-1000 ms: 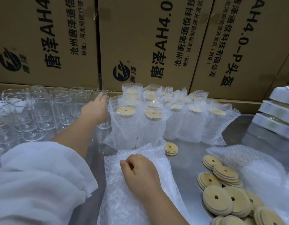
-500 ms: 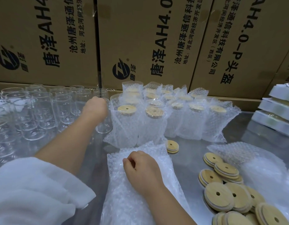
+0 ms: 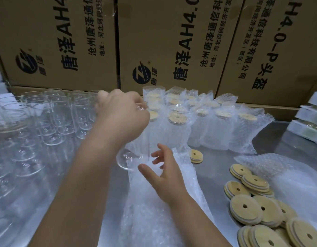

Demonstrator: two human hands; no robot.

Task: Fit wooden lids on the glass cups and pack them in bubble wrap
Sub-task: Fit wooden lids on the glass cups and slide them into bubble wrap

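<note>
Only open lane is the bare counter (image 3: 211, 179) strip between wrapped cups (image 3: 220, 132) and lids (image 3: 245, 209); glass cups (image 3: 54, 113) crowd the left.

The left cardboard box (image 3: 56, 41) in front of me reads "唐泽AH4" beside a round logo (image 3: 27, 62). The middle box (image 3: 172, 32) reads "唐泽AH4.0", "沧州唐泽通信科技" and "地址:河北河间经济开发区". The right box (image 3: 278, 41) shows "4.0-P头盔" and "科技有限公司".

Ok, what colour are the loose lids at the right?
Light tan wood lids with a whitish rim band and a small centre hole; the head view shows them best.
</note>
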